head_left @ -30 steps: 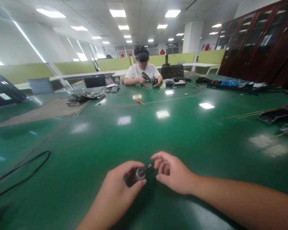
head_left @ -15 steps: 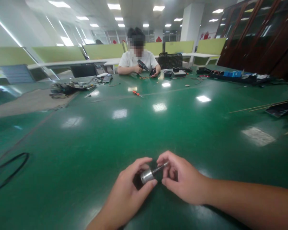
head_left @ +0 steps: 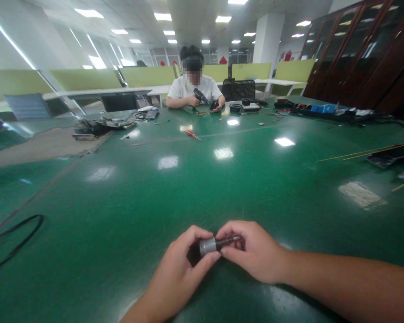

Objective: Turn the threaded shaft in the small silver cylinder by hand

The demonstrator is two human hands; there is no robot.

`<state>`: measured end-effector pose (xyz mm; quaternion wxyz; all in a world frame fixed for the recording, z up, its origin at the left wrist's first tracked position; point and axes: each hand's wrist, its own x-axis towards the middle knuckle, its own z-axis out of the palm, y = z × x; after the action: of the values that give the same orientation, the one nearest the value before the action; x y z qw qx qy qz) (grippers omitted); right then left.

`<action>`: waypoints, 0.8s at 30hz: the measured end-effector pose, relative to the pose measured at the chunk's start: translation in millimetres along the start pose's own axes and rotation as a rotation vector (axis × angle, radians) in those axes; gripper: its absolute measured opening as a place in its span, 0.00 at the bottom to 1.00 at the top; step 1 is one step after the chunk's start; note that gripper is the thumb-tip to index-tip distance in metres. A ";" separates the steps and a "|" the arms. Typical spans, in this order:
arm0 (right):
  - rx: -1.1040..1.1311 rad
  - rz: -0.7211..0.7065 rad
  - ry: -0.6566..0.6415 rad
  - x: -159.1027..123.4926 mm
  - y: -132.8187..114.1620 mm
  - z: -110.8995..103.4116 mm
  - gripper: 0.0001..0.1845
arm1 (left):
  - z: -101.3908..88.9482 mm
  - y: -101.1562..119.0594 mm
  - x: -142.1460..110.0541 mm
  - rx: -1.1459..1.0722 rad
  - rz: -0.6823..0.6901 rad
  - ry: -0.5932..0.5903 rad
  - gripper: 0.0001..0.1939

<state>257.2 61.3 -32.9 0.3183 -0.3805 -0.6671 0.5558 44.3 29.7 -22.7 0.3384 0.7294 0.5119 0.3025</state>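
A glossy green tabletop point(head_left: 175, 197) fills most of the view, running past the bottom edge and washed out by glare in patches. A dark wooden cabinet point(head_left: 357, 58) is cut off at upper right. Across the tabletop sits a person in a white shirt point(head_left: 178, 89), face pixelated, lower body hidden. The pile of parts point(head_left: 94, 125) at far left is too blurred to sort out. Nearer, a black cable point(head_left: 23, 242) loops in, its ends beyond the left edge. The left hand point(head_left: 178, 260) is curled around a metal cylinder, gripping it between thumb and fingers; the palm hides its rear. The right hand point(head_left: 256, 253) is partly closed about the slim shaft, thumb below and forefinger above; whether they pinch it cannot be told. The metal cylinder point(head_left: 208, 246) lies between both hands above the near tabletop, its shaft point(head_left: 227, 241) pointing right, the tip shadowed by fingers. A small orange-handled screwdriver point(head_left: 191, 133) lies farther off, its markings unreadable.
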 end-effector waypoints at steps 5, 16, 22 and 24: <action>0.063 0.044 0.027 2.0 1.4 2.0 0.09 | 0.7 -0.5 -2.5 -0.011 0.009 0.016 0.07; 0.113 0.073 0.010 2.7 -1.5 -1.7 0.08 | 2.1 -1.4 -4.0 0.064 0.070 0.088 0.08; 0.103 0.076 0.011 2.0 -2.0 -1.5 0.08 | 0.1 0.2 -4.9 0.090 0.071 0.098 0.08; 0.102 0.076 0.004 1.9 -1.5 -1.4 0.08 | -0.2 -0.2 -5.0 0.098 0.061 0.097 0.09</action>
<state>257.2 63.5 -31.2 0.3172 -0.3898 -0.6225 0.6000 42.6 25.0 -23.2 0.2677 0.7449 0.5193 0.3222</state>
